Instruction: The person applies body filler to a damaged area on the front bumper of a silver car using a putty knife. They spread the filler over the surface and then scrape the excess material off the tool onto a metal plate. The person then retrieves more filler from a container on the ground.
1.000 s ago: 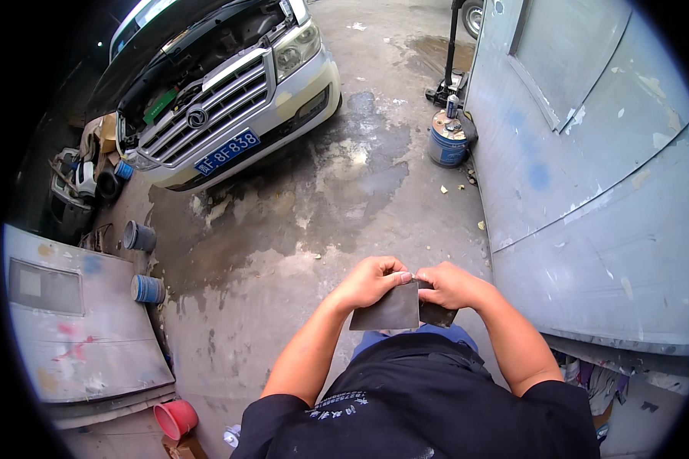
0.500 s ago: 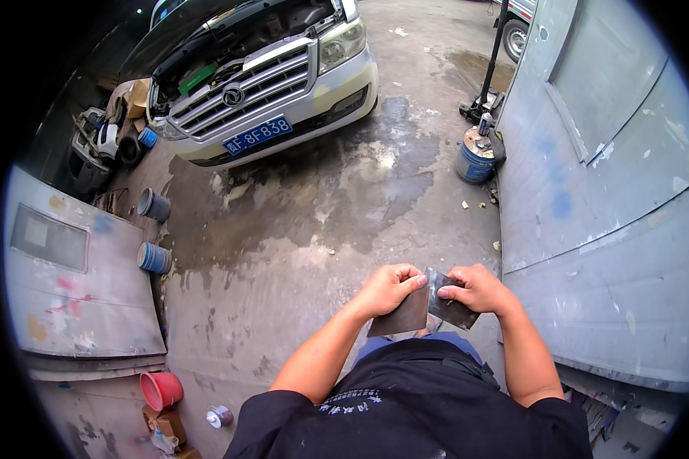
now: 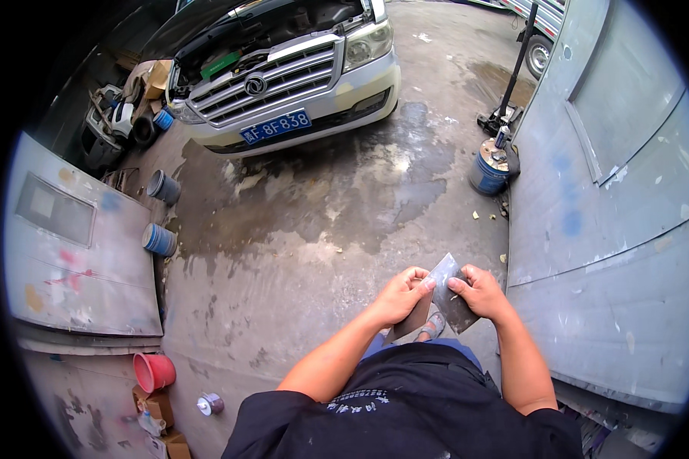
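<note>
In front of my waist, my left hand [image 3: 400,297] is closed on a flat brownish-grey metal scraper [image 3: 413,322], thumb on its face and the plate tilted down toward me. My right hand [image 3: 481,294] grips a second flat scraper [image 3: 458,312], darker below and shiny with pale smears toward its upper corner. Between my hands the two plates meet or overlap near my left thumb; whether they touch I cannot tell. My fingers behind the plates are partly hidden.
A van [image 3: 283,84] with its hood up stands ahead. Grey panels flank me, left [image 3: 92,268] and right [image 3: 605,222]. Blue buckets [image 3: 159,239] and a red bucket [image 3: 154,372] line the left side. A lidded blue drum [image 3: 488,172] and a jack [image 3: 505,107] stand at right.
The right scraper has turned, its bright corner now pointing up and away between my hands. The left scraper looks more edge-on. My view has shifted slightly; both grips stay closed.
</note>
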Tool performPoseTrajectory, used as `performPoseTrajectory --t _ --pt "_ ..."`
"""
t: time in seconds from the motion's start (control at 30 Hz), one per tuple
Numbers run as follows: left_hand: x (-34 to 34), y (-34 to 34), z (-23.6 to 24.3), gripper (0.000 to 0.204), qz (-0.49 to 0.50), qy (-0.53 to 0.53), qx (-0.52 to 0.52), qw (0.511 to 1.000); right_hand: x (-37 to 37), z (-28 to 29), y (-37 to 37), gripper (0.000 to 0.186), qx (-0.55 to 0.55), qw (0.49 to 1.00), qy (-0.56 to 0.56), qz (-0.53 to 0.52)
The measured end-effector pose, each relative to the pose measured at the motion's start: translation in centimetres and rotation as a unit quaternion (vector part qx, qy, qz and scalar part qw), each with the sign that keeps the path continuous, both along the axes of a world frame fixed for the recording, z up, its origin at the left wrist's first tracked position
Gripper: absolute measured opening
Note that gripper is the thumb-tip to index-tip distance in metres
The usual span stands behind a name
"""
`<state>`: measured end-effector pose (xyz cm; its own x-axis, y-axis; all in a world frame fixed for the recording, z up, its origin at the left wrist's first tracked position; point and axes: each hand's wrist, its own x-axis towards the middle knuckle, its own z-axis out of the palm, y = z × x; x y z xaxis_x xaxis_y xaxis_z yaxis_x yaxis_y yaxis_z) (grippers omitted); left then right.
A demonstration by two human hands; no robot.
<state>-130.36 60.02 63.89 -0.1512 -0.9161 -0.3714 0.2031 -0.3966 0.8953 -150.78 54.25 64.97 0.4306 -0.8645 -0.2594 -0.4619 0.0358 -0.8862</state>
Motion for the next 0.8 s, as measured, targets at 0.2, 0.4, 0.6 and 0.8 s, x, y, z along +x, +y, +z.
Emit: performPoseTrajectory --t 0.2,0.4,0.6,0.8 --pt "1.4 -0.6 -0.5 0.021 0.067 -0.044 -0.002 0.997 0.2 0.2 0.7 0.054 -0.074 0.99 0.057 0.11" --pt "4.7 -1.4 -1.8 0.022 0.078 -0.123 -0.104 0.984 -5.5 -0.4 -0.5 0.021 0.197 0.979 -0.059 0.002" --pt "4.1 -2.0 1.4 0.016 0.057 -0.113 -0.09 0.988 -5.3 -2.2 -1.1 0.027 0.028 0.997 -0.032 -0.06" --pt "3.4 -3.1 2.4 0.017 0.022 -0.114 -0.084 0.99 -1.4 -0.3 -0.3 0.049 0.114 0.968 -0.223 -0.007"
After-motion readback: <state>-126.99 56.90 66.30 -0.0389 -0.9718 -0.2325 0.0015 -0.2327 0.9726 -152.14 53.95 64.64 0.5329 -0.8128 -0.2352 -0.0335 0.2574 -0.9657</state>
